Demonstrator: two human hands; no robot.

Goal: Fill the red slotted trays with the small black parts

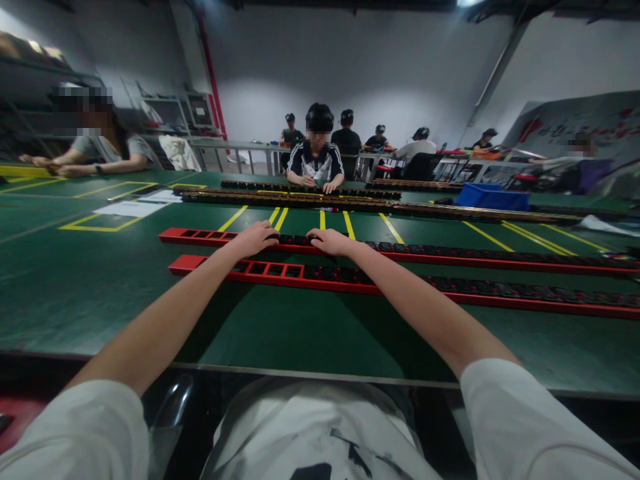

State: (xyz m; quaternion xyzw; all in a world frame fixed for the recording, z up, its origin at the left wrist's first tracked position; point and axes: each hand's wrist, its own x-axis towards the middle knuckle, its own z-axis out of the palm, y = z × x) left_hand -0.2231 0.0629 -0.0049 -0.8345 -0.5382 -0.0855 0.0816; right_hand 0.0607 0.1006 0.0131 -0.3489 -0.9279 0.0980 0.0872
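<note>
Two long red rails with rows of square openings lie side by side across the green table. My left hand reaches to the far red rail, its fingers curled together over the edge of the black pieces. A short gap to the right, my right hand is bent over the same rail, fingertips down on its black pieces. Whatever sits between the fingers of either hand is too small to make out. Under my forearms runs the near red rail, with bare openings at left and black square pieces further right.
Long dark strips lie across the table beyond the rails. At the back right is a blue bin; white papers lie at left. A person sits opposite, another at far left. Yellow tape lines mark the tabletop.
</note>
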